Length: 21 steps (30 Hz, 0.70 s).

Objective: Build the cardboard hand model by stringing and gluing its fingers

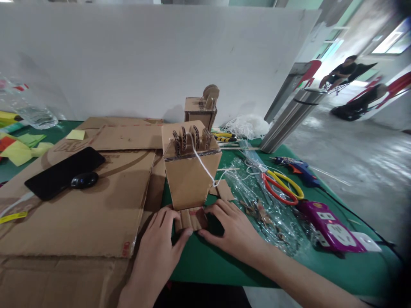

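Note:
A tall cardboard model (pixel 189 164) stands on the green table (pixel 224 265), with several cardboard discs on top and a white string (pixel 205 169) running down its front. A small cardboard strip (pixel 192 218) juts out at its base. My left hand (pixel 157 252) pinches the strip's left end with thumb and fingers. On the right end, my right hand (pixel 233 231) grips it from the other side. A second, smaller cardboard model (pixel 201 109) stands behind, by the white wall.
Flat cardboard sheets (pixel 80 205) cover the left, with a black phone (pixel 64 171) and a dark oval object (pixel 84 180) on them. Right of the model lie a plastic bag (pixel 266 205), scissors (pixel 282 186), a blue glue gun (pixel 297 167) and a purple power strip (pixel 330 226). A person sits far right.

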Each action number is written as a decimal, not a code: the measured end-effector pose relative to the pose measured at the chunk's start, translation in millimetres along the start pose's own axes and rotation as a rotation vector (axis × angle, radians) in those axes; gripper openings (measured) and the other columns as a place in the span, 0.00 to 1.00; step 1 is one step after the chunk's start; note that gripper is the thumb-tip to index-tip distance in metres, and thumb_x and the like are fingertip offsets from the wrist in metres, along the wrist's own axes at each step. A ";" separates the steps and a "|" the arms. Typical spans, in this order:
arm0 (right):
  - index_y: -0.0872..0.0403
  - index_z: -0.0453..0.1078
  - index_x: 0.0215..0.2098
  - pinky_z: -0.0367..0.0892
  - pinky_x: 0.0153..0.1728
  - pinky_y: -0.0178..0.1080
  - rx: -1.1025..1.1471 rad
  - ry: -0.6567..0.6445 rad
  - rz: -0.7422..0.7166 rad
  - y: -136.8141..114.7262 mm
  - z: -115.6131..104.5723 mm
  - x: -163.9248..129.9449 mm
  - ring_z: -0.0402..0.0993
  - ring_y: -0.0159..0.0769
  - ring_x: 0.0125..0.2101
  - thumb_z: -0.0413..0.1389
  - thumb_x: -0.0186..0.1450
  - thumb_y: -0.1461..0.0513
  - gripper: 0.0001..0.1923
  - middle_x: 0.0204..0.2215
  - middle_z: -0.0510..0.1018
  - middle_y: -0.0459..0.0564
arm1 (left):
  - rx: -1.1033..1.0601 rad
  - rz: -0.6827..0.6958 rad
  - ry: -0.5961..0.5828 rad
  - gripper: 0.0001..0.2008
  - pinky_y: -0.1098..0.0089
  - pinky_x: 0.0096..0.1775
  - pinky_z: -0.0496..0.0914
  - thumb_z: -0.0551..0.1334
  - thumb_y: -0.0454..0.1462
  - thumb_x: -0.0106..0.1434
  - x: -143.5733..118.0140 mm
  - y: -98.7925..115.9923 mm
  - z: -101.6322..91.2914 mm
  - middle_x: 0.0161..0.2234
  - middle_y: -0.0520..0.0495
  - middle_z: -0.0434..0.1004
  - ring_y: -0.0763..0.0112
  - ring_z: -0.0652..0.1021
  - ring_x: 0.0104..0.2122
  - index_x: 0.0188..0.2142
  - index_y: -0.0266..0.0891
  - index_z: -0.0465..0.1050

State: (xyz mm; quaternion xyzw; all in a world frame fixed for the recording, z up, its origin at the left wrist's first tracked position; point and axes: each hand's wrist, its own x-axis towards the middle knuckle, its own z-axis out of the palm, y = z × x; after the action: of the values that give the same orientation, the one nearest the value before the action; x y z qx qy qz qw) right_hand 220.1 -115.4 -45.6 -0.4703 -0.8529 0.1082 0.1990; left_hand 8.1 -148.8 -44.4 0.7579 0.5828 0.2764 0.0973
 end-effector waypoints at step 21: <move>0.51 0.71 0.45 0.73 0.41 0.44 0.501 0.106 0.278 5.1 -2.5 23.7 0.79 0.42 0.40 0.50 0.67 0.61 0.11 0.41 0.82 0.51 | 0.028 0.014 -0.008 0.10 0.53 0.46 0.77 0.61 0.38 0.65 -3.2 -3.5 0.2 0.49 0.43 0.74 0.53 0.77 0.49 0.46 0.46 0.74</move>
State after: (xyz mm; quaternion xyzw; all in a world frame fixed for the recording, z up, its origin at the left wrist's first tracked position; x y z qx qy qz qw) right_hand 213.8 -92.7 -39.6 -0.5238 -0.7155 0.3167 0.3366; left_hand 4.8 -150.7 -47.2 0.7645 0.5808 0.2659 0.0871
